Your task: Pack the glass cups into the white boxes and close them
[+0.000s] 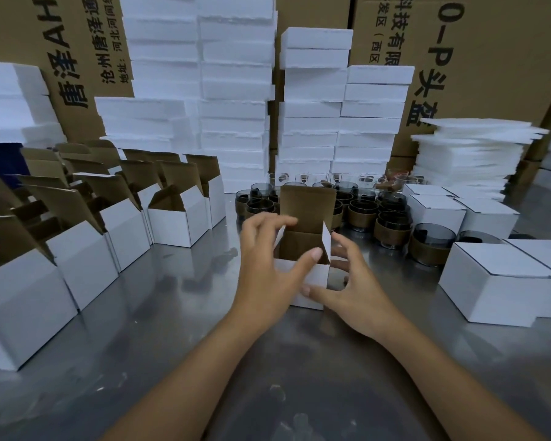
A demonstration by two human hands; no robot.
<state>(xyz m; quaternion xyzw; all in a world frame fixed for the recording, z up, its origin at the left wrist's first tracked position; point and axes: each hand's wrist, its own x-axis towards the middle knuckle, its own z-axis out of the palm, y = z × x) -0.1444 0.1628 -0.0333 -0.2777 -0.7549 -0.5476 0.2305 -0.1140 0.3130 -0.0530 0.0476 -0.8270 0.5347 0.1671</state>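
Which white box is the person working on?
The open box at table centre, between the left hand and right hand, lid upright; open boxes at left and closed boxes at right lie untouched.

The shiny counter [172, 313] carries rows of open boxes [86, 259] on the left and one box [309, 281], lid up, at near centre. Dark cups [392, 227] cluster behind it. Shut boxes [497, 278] sit right, foam stacks [236, 90] line the far edge, and foam sheets [468, 154] are piled far right.
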